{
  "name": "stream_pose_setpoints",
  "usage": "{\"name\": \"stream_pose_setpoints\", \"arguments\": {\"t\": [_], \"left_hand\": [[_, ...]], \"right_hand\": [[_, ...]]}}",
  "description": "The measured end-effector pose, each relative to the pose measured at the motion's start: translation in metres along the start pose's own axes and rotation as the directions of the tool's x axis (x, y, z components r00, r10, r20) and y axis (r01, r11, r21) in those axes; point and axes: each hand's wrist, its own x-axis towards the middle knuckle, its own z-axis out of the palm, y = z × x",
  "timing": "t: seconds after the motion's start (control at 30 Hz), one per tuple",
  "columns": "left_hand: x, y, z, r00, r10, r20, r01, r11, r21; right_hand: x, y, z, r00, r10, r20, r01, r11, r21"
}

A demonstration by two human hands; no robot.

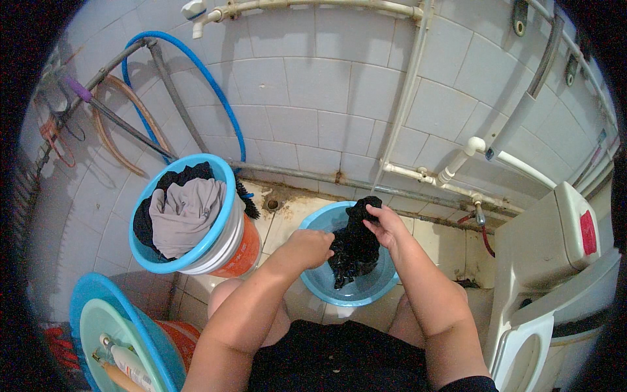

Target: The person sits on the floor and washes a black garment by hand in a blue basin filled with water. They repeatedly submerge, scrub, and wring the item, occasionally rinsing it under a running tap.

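Observation:
A wet black cloth (pixel 358 251) hangs bunched between my two hands over a light blue basin (pixel 350 301) on the floor. Its lower end reaches down into the basin, where some water shows. My right hand (pixel 386 227) grips the upper bunch, thumb and fingers closed round it. At the cloth's left edge my left hand (pixel 313 248) is closed; its fingertips are partly hidden by the back of the hand. The kind of garment cannot be made out.
Left of me, another blue basin (pixel 230 186) holding grey clothing (pixel 186 215) and black clothing sits on a white-and-orange bucket (pixel 243 251). Nested basins (pixel 88 287) with bottles stand at lower left. A toilet (pixel 542 235) is at right; pipes (pixel 294 171) run along the tiled wall.

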Motion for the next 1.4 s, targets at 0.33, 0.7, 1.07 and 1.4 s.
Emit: {"name": "stream_pose_setpoints", "arguments": {"t": [0.33, 0.7, 1.07, 1.4], "left_hand": [[0.001, -0.001, 0.004, 1.0, 0.009, -0.019, -0.009, 1.0, 0.009], [-0.001, 0.0, 0.003, 0.998, 0.032, -0.049, -0.032, 0.999, 0.007], [-0.001, -0.002, 0.004, 0.997, 0.035, -0.063, -0.035, 0.999, -0.009], [0.002, -0.001, 0.006, 0.999, 0.02, -0.036, -0.02, 1.0, 0.001]], "right_hand": [[0.005, 0.003, 0.0, 1.0, -0.007, 0.007, 0.007, 1.0, -0.009], [0.008, 0.005, -0.003, 1.0, -0.011, 0.008, 0.011, 1.0, 0.007], [0.0, 0.001, 0.004, 0.999, -0.002, -0.036, 0.004, 0.999, 0.05], [0.005, 0.001, -0.002, 1.0, 0.004, -0.018, -0.003, 0.996, 0.084]]}}
